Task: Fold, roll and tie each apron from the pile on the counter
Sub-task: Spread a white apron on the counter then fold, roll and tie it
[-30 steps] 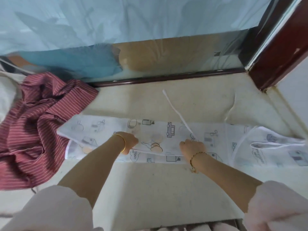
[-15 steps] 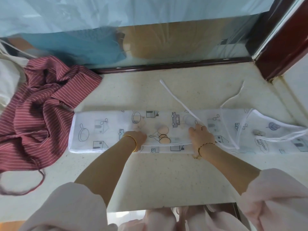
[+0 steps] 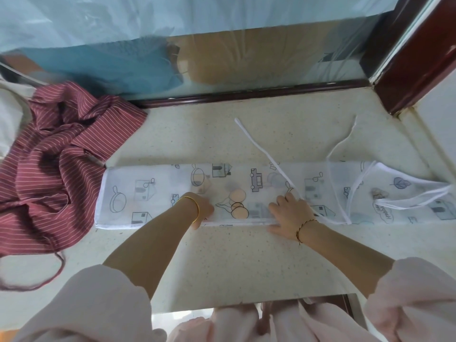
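Pink sleeves (image 3: 86, 304) hang over the near edge of the bench (image 3: 222, 262). Both hands sit on the near hem of the white printed apron (image 3: 138, 193), which lies folded into a long strip across the middle of the bench. The left hand (image 3: 203, 209), with a gold bangle (image 3: 193, 206), has its fingers curled down on the cloth; whether its grip pinches the hem I cannot tell. The right hand (image 3: 291, 213) presses flat, grip wide, thumb on the bench. A white tie (image 3: 261, 146) runs from the strip toward the far edge. A maroon striped apron (image 3: 49, 169) lies crumpled at the left edge, touching the strip's left end.
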Demonstrator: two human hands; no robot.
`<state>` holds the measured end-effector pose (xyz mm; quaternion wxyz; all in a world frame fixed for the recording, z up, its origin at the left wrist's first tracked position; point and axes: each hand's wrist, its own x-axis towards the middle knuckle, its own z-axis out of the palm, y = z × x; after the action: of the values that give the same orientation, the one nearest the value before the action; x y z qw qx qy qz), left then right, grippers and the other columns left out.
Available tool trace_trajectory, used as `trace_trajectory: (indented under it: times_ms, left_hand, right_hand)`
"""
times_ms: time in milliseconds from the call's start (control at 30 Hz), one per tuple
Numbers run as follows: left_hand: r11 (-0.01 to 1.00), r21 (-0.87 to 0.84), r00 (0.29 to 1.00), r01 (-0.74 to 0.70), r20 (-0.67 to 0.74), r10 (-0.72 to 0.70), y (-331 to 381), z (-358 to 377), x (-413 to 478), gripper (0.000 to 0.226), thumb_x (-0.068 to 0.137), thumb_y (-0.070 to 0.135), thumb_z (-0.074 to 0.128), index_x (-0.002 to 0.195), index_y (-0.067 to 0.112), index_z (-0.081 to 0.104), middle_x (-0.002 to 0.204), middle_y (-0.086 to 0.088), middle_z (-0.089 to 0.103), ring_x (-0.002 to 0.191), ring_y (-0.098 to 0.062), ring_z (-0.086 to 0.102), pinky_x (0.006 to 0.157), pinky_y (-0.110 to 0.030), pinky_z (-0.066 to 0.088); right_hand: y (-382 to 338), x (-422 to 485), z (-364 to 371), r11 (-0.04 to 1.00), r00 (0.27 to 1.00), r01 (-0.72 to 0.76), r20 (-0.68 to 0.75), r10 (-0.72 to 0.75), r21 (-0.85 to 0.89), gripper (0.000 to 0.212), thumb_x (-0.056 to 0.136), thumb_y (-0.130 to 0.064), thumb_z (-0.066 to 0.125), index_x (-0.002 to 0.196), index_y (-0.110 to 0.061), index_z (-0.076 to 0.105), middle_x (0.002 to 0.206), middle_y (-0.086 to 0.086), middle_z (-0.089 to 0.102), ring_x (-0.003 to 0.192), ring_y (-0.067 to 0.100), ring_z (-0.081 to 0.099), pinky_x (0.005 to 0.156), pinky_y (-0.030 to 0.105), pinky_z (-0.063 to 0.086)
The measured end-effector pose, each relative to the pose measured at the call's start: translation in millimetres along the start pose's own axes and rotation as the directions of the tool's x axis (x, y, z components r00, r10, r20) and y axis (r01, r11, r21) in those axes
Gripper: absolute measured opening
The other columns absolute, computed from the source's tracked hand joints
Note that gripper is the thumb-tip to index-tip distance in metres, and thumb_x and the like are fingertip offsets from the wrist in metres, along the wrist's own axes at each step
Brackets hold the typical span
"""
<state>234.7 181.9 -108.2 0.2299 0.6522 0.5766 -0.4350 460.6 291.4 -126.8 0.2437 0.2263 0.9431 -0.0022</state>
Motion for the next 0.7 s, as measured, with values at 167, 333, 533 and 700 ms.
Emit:
trace_trajectory:
  times_ms: [167, 333, 533, 700]
  left_hand:
    - [1.0, 0.006, 1.0, 0.002, -0.007, -0.002, -2.6, -2.1, 5.0, 0.027, 0.086, 0.013, 0.055, 0.113, 0.01, 0.052, 0.107, -0.005, 0.058, 0.076, -0.02, 0.051, 0.063, -0.028, 0.043]
    - [0.999, -0.04, 0.998, 0.02, -0.062, -0.022, -6.5, -8.9, 5.3, 0.022, 0.088, 0.012, 0.054, 0.11, 0.011, 0.052, 0.103, -0.004, 0.055, 0.076, -0.02, 0.049, 0.062, -0.028, 0.04]
    - [0.805, -0.589, 0.978, 0.079, -0.112, -0.177, -19.5, 0.9, 4.9, 0.023, 0.091, 0.037, 0.048, 0.095, 0.015, 0.052, 0.094, -0.001, 0.053, 0.084, -0.02, 0.052, 0.068, -0.029, 0.041]
    - [0.561, -0.828, 0.671, -0.029, -0.431, -0.602, -20.7, 5.9, 17.1, 0.026, 0.096, 0.012, 0.039, 0.121, 0.008, 0.044, 0.12, -0.012, 0.045, 0.085, -0.031, 0.056, 0.065, -0.037, 0.046]
  right_hand:
    - [3.3, 2.1, 2.6, 0.998, 0.998, 0.067, -0.006, -0.067, -0.02, 0.035, 0.096, -0.04, 0.042, 0.118, -0.013, 0.044, 0.115, 0.007, 0.048, 0.109, 0.027, 0.042, 0.076, 0.036, 0.045]
    - [8.1, 7.6, -9.7, 1.0, 0.999, 0.03, 0.045, -0.03, 0.003, 0.03, 0.096, -0.034, 0.044, 0.116, -0.013, 0.047, 0.113, 0.006, 0.051, 0.107, 0.025, 0.045, 0.081, 0.036, 0.045]
    - [-33.5, 45.2, -43.0, 0.939, 0.999, 0.036, 0.017, -0.045, 0.343, 0.03, 0.096, -0.033, 0.042, 0.118, -0.012, 0.044, 0.11, 0.009, 0.046, 0.08, 0.021, 0.045, 0.065, 0.032, 0.043]
    - [-66.2, 81.3, -47.9, 0.871, 0.991, -0.129, 0.095, 0.094, 0.474, 0.083, 0.089, -0.031, 0.059, 0.149, -0.017, 0.003, 0.121, 0.013, 0.04, 0.086, 0.027, 0.056, 0.063, 0.033, 0.042]
